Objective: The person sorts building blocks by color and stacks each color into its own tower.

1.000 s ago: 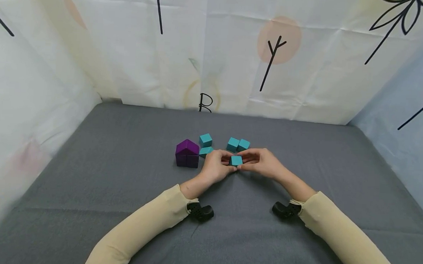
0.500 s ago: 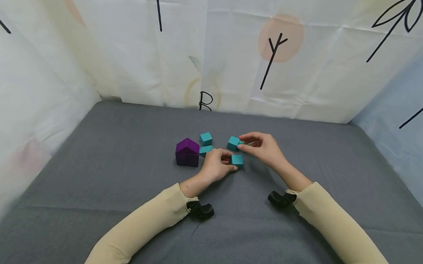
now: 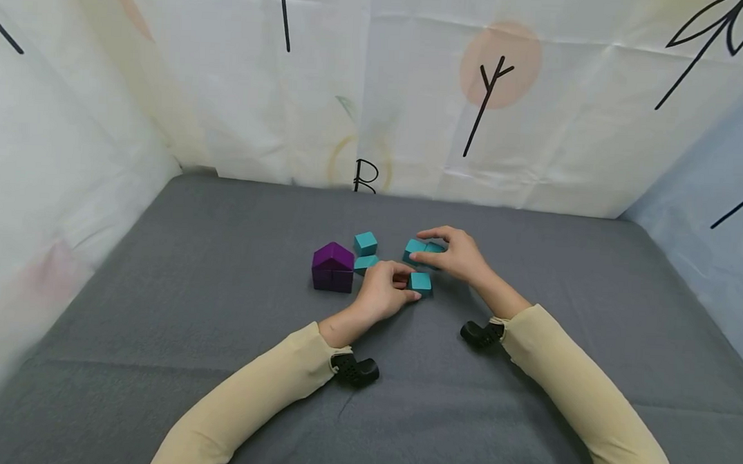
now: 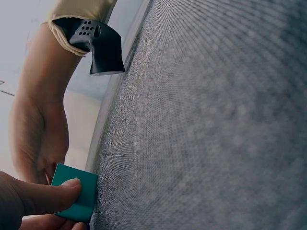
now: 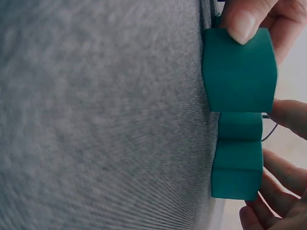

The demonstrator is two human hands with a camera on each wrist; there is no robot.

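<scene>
In the head view, my left hand (image 3: 383, 290) pinches a teal block (image 3: 420, 284) on the grey cloth. The left wrist view shows the thumb (image 4: 53, 197) pressed on this block. Behind it stand two teal blocks side by side, a left one (image 3: 415, 250) and a right one (image 3: 435, 247). Around this pair my right hand (image 3: 457, 255) lies with thumb and index finger apart; the thumb crosses in front and the index finger passes above. In the right wrist view, its fingers (image 5: 280, 187) are beside the pair; firm contact is not evident.
Left of my left hand stands a purple house-shaped group of blocks (image 3: 332, 268). Two more teal blocks, a far one (image 3: 365, 243) and a near one (image 3: 366, 263), lie just right of it. A printed white curtain (image 3: 415, 88) rises behind the cloth-covered table (image 3: 219, 308).
My right hand has let go of the front teal block and moved back to the rear pair, then slightly left over it. The left hand stays on the front block.
</scene>
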